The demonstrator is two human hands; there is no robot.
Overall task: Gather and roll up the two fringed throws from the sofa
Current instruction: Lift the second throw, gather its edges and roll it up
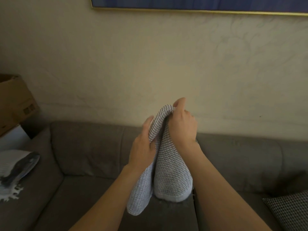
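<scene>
**1. Throw no. 1.** The grey waffle-weave throw [171, 169] is lifted from the sofa [86, 147] and held betw. both hands.
- The left hand [143, 145] is clenched on the fabric and grips the near fold at approx. mid-height.
- The right hand [182, 124] has its fingers curled over the top of the bundle. It grasps the highest fold, above and just to the right of the left hand.
- The fabric arches over betw. the two hands and hangs below them in two thick lobes.
- The lower ends reach the seat cushion under the wrists. Contact w/ the seat is probable, not certain.
- No fringe shows on this piece.

**2. Throw no. 2.** The second throw [16, 164] lies on the sofa well to the left of the left hand, by the armrest.
- Its white fringe [11, 195] shows at the near end.
- Neither hand touches it.
- Rolled or only heaped: cannot tell, as the area is dark and at the frame edge.

**3. Progress (est.).**
- Gather step, no. 1: largely done, w/ the fabric bunched and raised.
- Roll step, no. 1: not yet done, as no tight cylinder is formed.
- No. 2: condition unresolved.
- Overall, the task is judged to be in its first half.

**4. Other items.**
- A patterned cushion [290, 212] sits low and to the right of the right hand.
- A cardboard box [15, 104] sits far left of the left hand.
- A framed picture [200, 5] hangs above both hands.
</scene>
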